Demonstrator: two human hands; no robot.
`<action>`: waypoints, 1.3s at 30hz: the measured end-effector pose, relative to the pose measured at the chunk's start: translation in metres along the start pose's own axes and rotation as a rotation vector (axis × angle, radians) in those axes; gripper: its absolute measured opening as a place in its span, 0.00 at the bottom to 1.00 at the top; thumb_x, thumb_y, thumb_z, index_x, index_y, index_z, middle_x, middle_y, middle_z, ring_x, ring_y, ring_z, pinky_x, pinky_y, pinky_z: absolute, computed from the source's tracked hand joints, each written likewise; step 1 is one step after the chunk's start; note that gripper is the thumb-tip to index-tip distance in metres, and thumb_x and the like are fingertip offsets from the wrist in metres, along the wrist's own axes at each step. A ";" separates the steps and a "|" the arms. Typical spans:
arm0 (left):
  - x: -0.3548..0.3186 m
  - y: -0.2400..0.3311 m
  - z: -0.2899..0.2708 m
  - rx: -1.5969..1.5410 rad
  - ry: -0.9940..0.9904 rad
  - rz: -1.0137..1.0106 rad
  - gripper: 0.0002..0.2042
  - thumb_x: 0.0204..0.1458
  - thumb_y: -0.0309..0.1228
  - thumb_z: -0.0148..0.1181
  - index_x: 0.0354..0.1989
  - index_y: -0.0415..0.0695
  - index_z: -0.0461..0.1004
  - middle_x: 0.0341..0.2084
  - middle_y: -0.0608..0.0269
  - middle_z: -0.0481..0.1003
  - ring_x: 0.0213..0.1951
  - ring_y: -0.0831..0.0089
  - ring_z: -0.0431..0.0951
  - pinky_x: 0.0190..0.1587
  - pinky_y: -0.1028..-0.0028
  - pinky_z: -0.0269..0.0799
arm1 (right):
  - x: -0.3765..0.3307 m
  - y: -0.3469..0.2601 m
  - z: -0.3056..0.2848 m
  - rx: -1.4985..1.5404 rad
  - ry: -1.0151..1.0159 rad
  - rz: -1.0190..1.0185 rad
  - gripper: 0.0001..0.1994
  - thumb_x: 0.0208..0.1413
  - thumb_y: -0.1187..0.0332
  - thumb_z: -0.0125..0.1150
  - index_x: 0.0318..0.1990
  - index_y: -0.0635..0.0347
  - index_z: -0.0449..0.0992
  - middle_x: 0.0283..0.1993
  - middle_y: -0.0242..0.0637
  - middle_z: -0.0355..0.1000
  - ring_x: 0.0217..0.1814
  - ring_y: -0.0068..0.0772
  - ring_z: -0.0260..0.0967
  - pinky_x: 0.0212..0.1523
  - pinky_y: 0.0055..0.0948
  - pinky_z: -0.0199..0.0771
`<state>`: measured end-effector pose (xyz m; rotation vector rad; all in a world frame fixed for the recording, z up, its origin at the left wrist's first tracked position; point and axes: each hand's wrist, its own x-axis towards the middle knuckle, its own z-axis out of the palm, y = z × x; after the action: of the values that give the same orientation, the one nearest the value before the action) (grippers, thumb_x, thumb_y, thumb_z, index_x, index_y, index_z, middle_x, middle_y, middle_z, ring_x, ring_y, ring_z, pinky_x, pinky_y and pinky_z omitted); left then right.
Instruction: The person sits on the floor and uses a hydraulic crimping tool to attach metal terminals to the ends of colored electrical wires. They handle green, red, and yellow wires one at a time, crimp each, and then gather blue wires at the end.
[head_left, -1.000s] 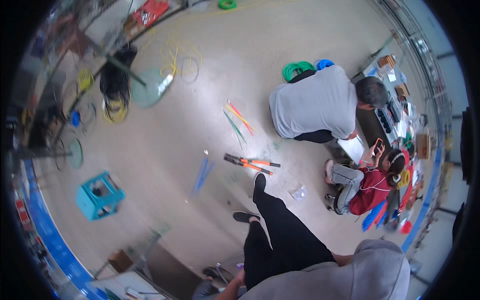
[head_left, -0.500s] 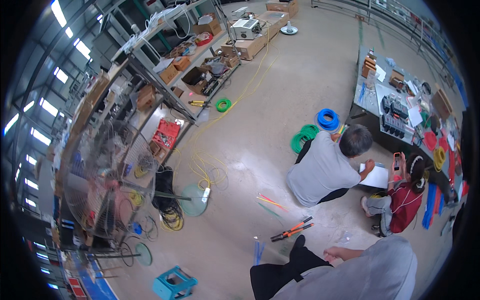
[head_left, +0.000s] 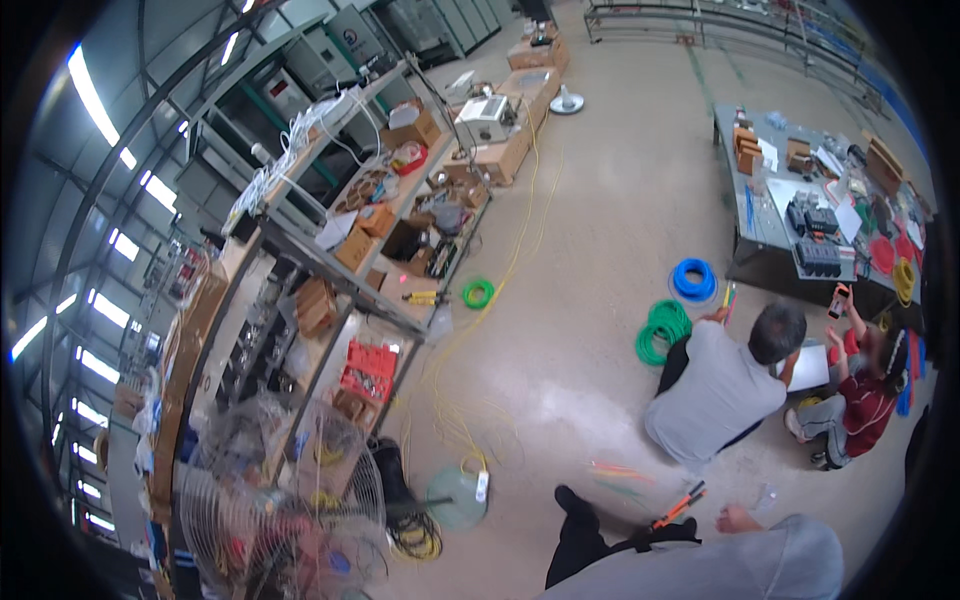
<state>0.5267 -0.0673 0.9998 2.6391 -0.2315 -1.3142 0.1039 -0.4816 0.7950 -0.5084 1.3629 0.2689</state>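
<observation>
At the lower right, my right hand (head_left: 737,518) shows past my grey sleeve, near the floor and beside my black trouser leg (head_left: 580,540). Its fingers are small and blurred, and I make out nothing held in it. My left hand is out of view. Close to my right hand lies a long-handled tool with orange and black handles (head_left: 678,505), partly hidden by my leg. Beyond it, thin red and green strips (head_left: 622,472) lie on the floor.
A crouching person in grey (head_left: 715,400) is by a white sheet (head_left: 808,368); another in red (head_left: 868,410) holds a phone (head_left: 838,303). Green (head_left: 662,332) and blue coils (head_left: 694,280) lie near a cluttered table (head_left: 745,215). Left are shelves (head_left: 345,285) and a fan (head_left: 290,510); a yellow cable (head_left: 510,230) crosses the floor.
My view has turned left and up, so the scene sits further right and the blue stool has left the picture. The person in red has raised the phone away from the sheet.
</observation>
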 end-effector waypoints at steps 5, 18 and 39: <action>0.092 0.018 -0.140 0.228 -0.197 0.115 0.24 0.59 0.47 0.57 0.52 0.38 0.81 0.47 0.39 0.80 0.52 0.49 0.80 0.56 0.53 0.74 | 0.014 -0.068 0.115 -0.249 0.083 0.059 0.24 0.66 0.50 0.48 0.60 0.57 0.68 0.51 0.44 0.74 0.51 0.46 0.73 0.54 0.50 0.74; 0.342 0.236 -0.336 0.098 -0.349 0.409 0.27 0.57 0.51 0.59 0.52 0.37 0.79 0.50 0.32 0.77 0.53 0.42 0.78 0.55 0.49 0.72 | 0.113 -0.486 0.348 -0.567 0.084 -0.095 0.21 0.66 0.57 0.48 0.59 0.61 0.70 0.48 0.46 0.76 0.43 0.47 0.76 0.45 0.51 0.78; 0.555 0.335 -0.679 -0.791 0.338 -0.028 0.24 0.61 0.52 0.56 0.39 0.39 0.81 0.35 0.45 0.82 0.40 0.51 0.83 0.43 0.57 0.76 | 0.221 -1.029 0.848 -0.888 -0.062 -0.112 0.18 0.67 0.62 0.47 0.58 0.62 0.71 0.41 0.43 0.78 0.38 0.40 0.78 0.39 0.44 0.83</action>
<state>1.3818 -0.4502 1.0506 2.1097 0.3136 -0.7179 1.3601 -0.9733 0.8779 -1.2926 1.0991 0.7998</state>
